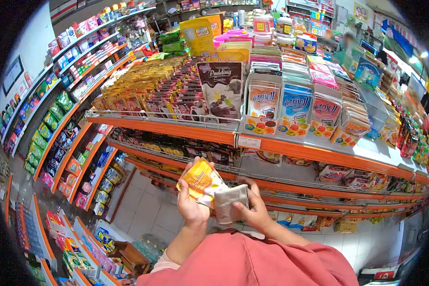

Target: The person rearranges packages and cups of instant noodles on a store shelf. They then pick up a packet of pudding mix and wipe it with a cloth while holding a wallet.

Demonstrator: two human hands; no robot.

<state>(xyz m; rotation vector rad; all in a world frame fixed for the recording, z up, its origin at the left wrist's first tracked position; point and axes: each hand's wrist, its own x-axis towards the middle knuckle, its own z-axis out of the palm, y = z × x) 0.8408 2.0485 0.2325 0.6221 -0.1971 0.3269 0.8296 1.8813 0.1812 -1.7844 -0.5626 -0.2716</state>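
Observation:
Fingers curled along its edge, my left hand (191, 207) holds a yellow and white pudding packet (202, 182) with its printed front turned up. My right hand (257, 209) grips a plain silver-grey sachet (226, 206), thumb across its face. The sachet overlaps the lower right corner of the pudding packet. Both hands are in front of my body, just below the orange-edged top shelf (186, 131). Above them on that shelf stands a dark brown pudding pack (220, 90).
Boxes of Nutrijell sachets (295, 107) line the shelf to the right of the brown pack. Rows of yellow sachets (133, 81) fill its left part. Lower shelves hold noodle packs (341, 172). More stocked shelves (64, 138) rise at left. A person (346, 45) is at the back right.

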